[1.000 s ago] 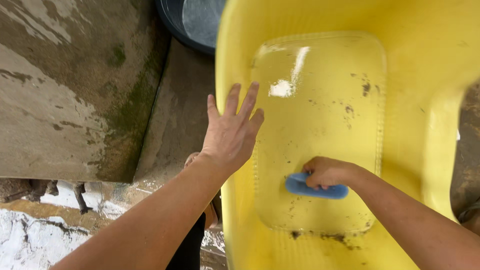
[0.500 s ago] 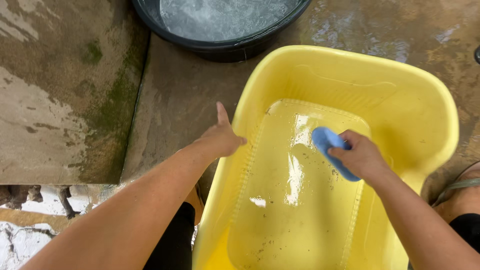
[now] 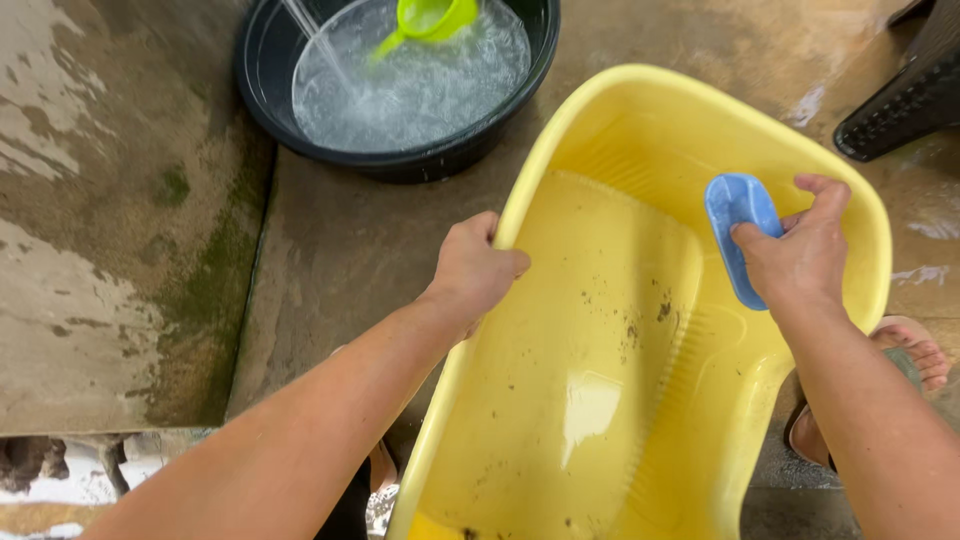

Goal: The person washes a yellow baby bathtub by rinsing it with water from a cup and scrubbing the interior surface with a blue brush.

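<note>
The left hand (image 3: pixel 475 268) closes its grip over the left rim of the yellow tub (image 3: pixel 620 110), fingers curled on the edge and thumb on the inner side, so the tub lies directly under and against that hand. The tub stands on the wet concrete floor (image 3: pixel 340 230), tipped, with a little water and dark specks of dirt on its ridged bottom.

The right hand (image 3: pixel 800 260) hovers over the tub's right side, near the far rim. Its grip is shut on a blue scrub brush (image 3: pixel 738 225), which stands upright in the fingers: thumb on the near side, the fingertips wrapped round the far edge. The brush sits above the tub's inner right wall; whether it touches the wall cannot be told.

Beyond the tub, a black basin (image 3: pixel 260 90) holds foamy water, with a green dipper (image 3: pixel 430 18) in it and a thin stream of water falling in. A sandalled foot (image 3: pixel 905 355) shows beside the tub's right edge.
</note>
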